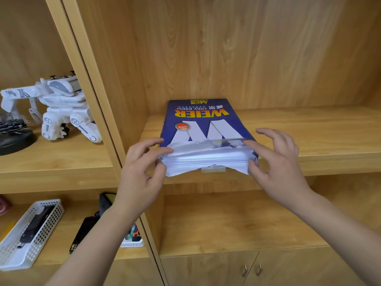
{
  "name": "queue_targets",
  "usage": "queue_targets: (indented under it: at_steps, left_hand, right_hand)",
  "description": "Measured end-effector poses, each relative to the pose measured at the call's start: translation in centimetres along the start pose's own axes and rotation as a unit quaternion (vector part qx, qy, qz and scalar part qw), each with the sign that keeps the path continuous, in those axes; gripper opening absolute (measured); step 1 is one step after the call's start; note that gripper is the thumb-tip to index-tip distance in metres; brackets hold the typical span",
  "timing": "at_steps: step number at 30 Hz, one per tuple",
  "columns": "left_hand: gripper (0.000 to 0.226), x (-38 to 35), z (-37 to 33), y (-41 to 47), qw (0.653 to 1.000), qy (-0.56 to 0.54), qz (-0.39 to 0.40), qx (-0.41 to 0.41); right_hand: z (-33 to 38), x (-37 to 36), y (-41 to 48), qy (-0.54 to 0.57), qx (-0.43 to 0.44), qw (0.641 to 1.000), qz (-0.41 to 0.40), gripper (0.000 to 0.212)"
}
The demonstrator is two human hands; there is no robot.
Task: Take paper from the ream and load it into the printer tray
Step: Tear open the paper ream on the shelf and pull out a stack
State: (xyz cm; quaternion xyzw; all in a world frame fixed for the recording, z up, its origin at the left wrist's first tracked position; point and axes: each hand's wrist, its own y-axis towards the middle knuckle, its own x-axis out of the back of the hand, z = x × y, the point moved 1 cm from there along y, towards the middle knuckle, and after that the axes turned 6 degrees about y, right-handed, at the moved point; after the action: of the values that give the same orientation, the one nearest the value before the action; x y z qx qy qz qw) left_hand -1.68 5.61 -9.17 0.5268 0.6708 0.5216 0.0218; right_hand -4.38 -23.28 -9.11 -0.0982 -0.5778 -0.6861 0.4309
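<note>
A blue ream of copy paper (203, 122) lies flat on the middle wooden shelf (309, 133), its torn near end hanging over the shelf edge. White sheets (208, 158) show at that torn end. My left hand (142, 172) pinches the left corner of the sheet stack between thumb and fingers. On the other side, my right hand (276, 159) has its thumb under the right corner and one finger on top, the other fingers spread above. No printer or tray is in view.
A white toy robot (61, 112) stands on the left shelf beside dark objects (14, 137). Below it are a white mesh basket (31, 234) with a dark tool and other dark items (86, 230). Cabinet doors with metal handles (251, 269) are under the lower right shelf.
</note>
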Motion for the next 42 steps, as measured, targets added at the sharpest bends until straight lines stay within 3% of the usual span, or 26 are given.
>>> queue_targets:
  at_steps: [5,11,14,19,28,37,42]
  left_hand:
    - [0.038,-0.4,-0.6,1.7,0.99,0.024,0.14,0.013]
    - [0.027,-0.8,-1.3,4.4,0.969,0.083,0.233,-0.001]
    - [0.019,-1.0,-1.7,5.0,0.962,0.092,0.256,-0.015]
    - [0.005,-1.4,-2.1,5.5,0.964,0.071,0.257,-0.015]
    - [0.012,-1.3,-2.2,5.7,0.956,0.084,0.278,-0.028]
    - [0.014,-0.8,-2.8,4.7,0.96,0.119,0.248,-0.06]
    - [0.028,-0.8,-2.2,3.9,0.962,0.131,0.227,-0.078]
  right_hand:
    - [-0.2,-0.1,1.2,-0.013,-0.001,1.0,0.026,0.034]
    - [0.4,0.1,2.5,0.033,0.029,0.997,0.071,0.008]
    - [0.8,-0.2,2.9,0.024,0.059,0.993,0.097,0.007]
    - [0.9,-0.2,3.5,0.015,0.048,0.99,0.129,0.011]
    - [0.9,-0.3,3.8,0.033,0.032,0.989,0.143,0.01]
    - [0.8,-0.5,2.3,0.054,0.045,0.992,0.109,0.025]
    - [0.9,-0.6,1.3,0.056,0.044,0.995,0.072,0.013]
